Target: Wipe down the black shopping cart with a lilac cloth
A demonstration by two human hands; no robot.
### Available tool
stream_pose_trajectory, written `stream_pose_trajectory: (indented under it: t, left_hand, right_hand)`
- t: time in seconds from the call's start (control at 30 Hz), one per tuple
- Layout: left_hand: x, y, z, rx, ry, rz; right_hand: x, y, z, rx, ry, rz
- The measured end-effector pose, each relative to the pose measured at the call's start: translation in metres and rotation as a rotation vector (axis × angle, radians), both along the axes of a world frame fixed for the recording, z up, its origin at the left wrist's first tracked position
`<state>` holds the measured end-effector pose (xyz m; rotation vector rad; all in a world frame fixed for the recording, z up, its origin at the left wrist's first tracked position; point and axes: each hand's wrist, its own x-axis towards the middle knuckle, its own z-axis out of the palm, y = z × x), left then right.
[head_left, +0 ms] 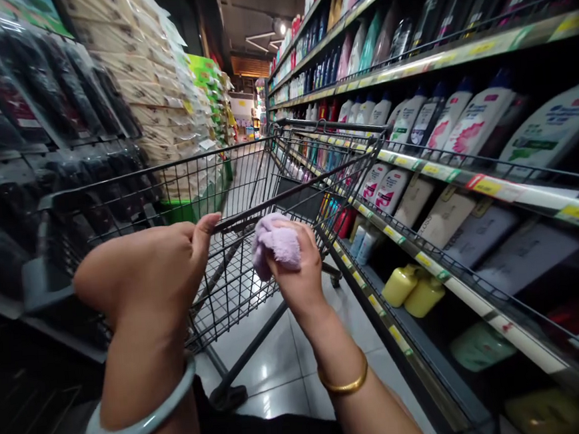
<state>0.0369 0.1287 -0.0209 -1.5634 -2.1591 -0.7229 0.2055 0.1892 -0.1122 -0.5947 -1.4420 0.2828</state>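
A person's right hand (303, 259) clutches a crumpled lilac cloth (276, 243) just beside the near top edge of a wire shopping cart (312, 188), the cloth hiding some fingertips, while the left hand (172, 253) shows only 1 digit, the thumb, at that edge, its concealed grip impossible to tell.

Glossy grey tile floor (276, 400) below you, tall shelves (476, 301) along your right, yellow price labels (486, 187) on their edges, rows of bottles (482, 118), stacked pale packs (125, 73) on your left, dark ceiling (247, 3) ahead of you, one bright lamp (281, 28) under it.
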Motion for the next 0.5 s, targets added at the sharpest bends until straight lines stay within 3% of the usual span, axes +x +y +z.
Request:
stream_pose_trajectory:
  t: [0.13,0.23,0.3,0.37,0.5]
  left_hand:
    - [0.005,-0.014,0.007,0.1,-0.049,0.149]
    - [0.016,-0.02,0.007,0.256,0.023,0.009]
    - [0.027,-0.018,0.004,0.263,0.045,-0.122]
    - [0.036,-0.013,-0.001,0.208,0.073,-0.189]
    - [0.042,0.006,-0.014,0.213,0.065,-0.175]
  right_hand:
    - [-0.003,0.005,0.001,-0.029,0.016,0.054]
    - [-0.001,0.012,-0.003,-0.157,0.131,0.07]
    - [0.0,0.011,-0.004,-0.205,0.17,0.047]
    - [-0.003,0.002,-0.001,-0.151,0.128,0.002]
    - [-0.005,-0.015,0.005,0.055,-0.061,0.045]
